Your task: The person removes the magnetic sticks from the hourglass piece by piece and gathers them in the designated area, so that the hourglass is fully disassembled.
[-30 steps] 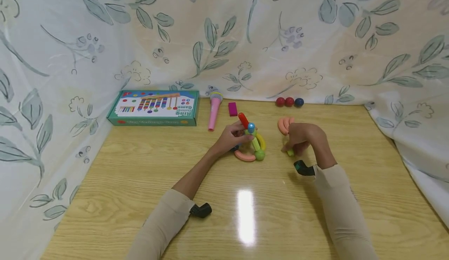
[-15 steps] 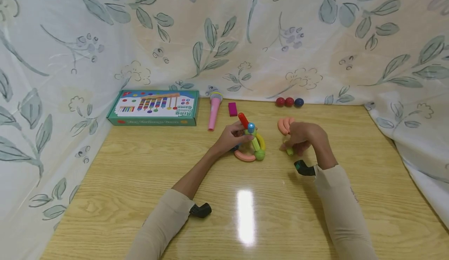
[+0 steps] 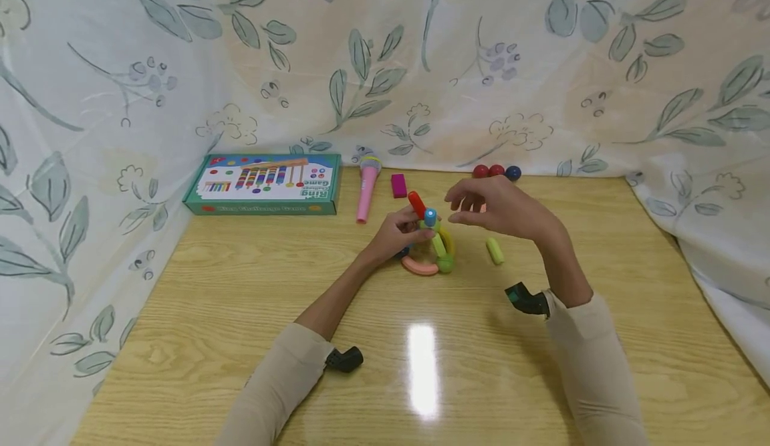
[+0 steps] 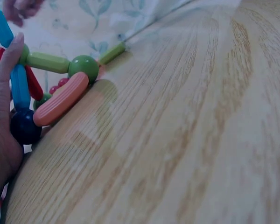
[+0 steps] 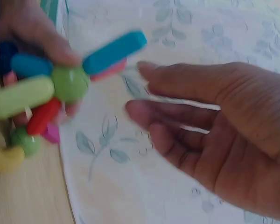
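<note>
A frame of coloured building sticks and balls stands on the table, gripped at its upper green ball by my left hand. From that top ball a blue stick and a red stick jut outward. Curved salmon and yellow pieces form part of the base, with a dark blue ball at one corner. Just right of the frame, my right hand hovers in the air with thumb and fingers apart, holding nothing. Below it a loose lime-green stick lies on the table.
Behind the frame are a magenta block, a pink toy microphone and a flat game box. Two red balls and a blue ball sit by the back cloth. Loose salmon curved pieces are mostly hidden behind my right hand.
My right hand has let go of the lime-green stick, leaving it on the table, and has risen up and left toward the frame. The left hand keeps its grip in place.
</note>
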The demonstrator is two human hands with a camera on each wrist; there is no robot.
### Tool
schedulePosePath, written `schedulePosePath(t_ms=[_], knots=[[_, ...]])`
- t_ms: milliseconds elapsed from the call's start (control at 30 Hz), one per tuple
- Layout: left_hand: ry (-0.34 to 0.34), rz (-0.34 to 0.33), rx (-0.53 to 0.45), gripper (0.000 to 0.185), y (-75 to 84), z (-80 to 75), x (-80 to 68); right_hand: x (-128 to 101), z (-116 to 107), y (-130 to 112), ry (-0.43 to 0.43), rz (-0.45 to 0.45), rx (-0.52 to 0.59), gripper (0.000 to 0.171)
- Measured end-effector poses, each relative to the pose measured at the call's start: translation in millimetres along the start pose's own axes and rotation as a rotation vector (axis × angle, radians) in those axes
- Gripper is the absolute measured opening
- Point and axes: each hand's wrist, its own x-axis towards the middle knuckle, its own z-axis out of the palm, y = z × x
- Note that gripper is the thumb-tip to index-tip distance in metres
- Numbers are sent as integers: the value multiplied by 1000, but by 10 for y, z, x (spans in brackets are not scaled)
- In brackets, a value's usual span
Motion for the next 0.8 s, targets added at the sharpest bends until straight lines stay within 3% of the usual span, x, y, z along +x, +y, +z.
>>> schedulePosePath(t_ms=[333,533,733,800], knots=[[-1,-2,-26,49,-9,5,-5,110,172,-126,22,-99,55,29],[4,-21,-8,37,-7,-15,-4,166,235,-85,6,-72,72,28],[-3,-1,-1,59,-1,-20,5,204,264,-80,5,-67,30,25],[-6,4,5,55,-5,-21,5,211,266,-87,15,-68,16,23]])
